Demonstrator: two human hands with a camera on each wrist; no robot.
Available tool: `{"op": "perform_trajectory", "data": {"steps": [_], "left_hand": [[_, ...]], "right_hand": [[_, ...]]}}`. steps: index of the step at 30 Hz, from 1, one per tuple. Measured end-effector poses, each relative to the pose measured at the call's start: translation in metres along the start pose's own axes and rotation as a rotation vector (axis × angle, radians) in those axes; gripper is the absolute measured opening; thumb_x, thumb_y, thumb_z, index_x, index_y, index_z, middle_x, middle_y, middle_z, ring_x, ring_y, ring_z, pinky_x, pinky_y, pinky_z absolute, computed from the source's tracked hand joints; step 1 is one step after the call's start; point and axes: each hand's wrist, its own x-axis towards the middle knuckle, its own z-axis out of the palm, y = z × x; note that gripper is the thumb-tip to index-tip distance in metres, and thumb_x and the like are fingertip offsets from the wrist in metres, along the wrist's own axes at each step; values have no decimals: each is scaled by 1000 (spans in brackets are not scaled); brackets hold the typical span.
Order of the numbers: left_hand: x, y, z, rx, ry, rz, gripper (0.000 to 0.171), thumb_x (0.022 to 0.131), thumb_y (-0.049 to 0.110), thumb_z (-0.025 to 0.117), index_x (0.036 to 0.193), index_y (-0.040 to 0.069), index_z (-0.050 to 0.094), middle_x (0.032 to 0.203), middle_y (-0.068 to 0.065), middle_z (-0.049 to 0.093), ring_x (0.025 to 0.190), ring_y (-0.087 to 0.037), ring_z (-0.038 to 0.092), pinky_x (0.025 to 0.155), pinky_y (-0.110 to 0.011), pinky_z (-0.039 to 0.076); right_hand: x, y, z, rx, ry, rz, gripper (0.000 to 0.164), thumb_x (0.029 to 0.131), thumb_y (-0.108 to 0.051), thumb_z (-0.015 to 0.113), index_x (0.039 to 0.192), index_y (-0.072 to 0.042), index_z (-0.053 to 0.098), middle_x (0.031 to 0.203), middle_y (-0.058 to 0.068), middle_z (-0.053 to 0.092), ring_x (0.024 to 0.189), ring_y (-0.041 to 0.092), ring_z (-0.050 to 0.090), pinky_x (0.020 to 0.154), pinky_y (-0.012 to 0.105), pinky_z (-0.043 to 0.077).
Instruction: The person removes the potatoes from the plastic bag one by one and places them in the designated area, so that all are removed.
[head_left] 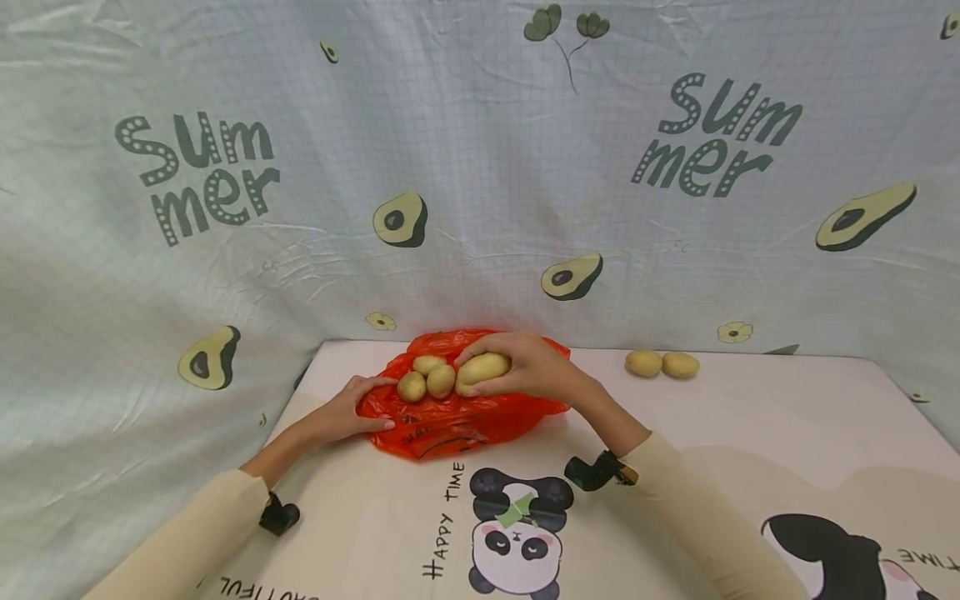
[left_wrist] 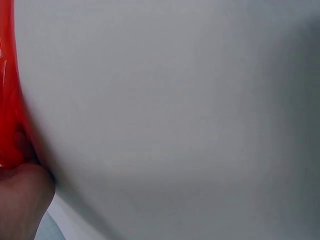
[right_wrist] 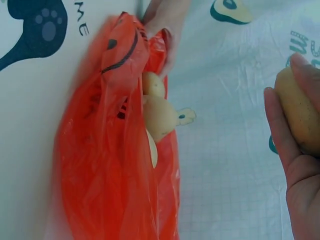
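Note:
A red plastic bag (head_left: 465, 429) lies on the table with several potatoes (head_left: 441, 381) showing at its opening. My left hand (head_left: 348, 410) holds the bag's left edge, thumb in front and fingers behind. Above the right part of the bag, my right hand (head_left: 531, 365) grips a large yellow potato (head_left: 486, 367) between thumb and fingers. The right wrist view shows this potato (right_wrist: 300, 112) apart from the bag (right_wrist: 100, 165). Only the base of the left hand (left_wrist: 25, 192) and a strip of red bag (left_wrist: 7, 95) appear in the left wrist view.
Two potatoes (head_left: 662, 364) lie side by side at the table's back right. A pale cloth (head_left: 480, 167) printed with avocados hangs behind the table. Panda drawings (head_left: 517, 546) mark the tabletop (head_left: 390, 517) in front of the bag.

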Motion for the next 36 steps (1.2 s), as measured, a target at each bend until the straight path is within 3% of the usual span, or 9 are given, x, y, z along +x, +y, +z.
{"op": "perform_trajectory", "data": {"steps": [11, 21, 28, 36], "left_hand": [[-2, 6, -1, -26, -7, -27, 75, 88, 38, 80, 150, 17, 45, 134, -18, 38, 132, -39, 38, 112, -64, 30], [-2, 6, 0, -27, -8, -32, 75, 88, 39, 80, 150, 17, 45, 132, -18, 38, 132, -39, 39, 113, -64, 31], [-2, 4, 0, -26, -5, -31, 75, 87, 39, 80, 150, 17, 45, 130, -17, 39, 131, -38, 39, 112, -63, 31], [1, 2, 1, -15, -8, -41, 77, 87, 41, 80, 150, 17, 44, 130, -17, 38, 131, -39, 39, 111, -63, 33]], "right_hand": [[-12, 3, -13, 15, 33, -52, 33, 77, -18, 91, 109, -14, 81, 101, -7, 77, 88, 7, 70, 76, 26, 57], [-25, 13, -23, 20, 104, -42, 35, 73, -14, 93, 106, -12, 81, 100, -4, 78, 95, 14, 73, 76, 28, 60], [-31, 20, -32, 20, 120, -93, 35, 73, -11, 93, 106, -9, 81, 100, -1, 78, 93, 16, 74, 73, 29, 60], [-40, 24, -37, -4, 149, -26, 34, 76, -11, 91, 108, -11, 80, 104, 2, 77, 92, 18, 72, 71, 29, 59]]}}
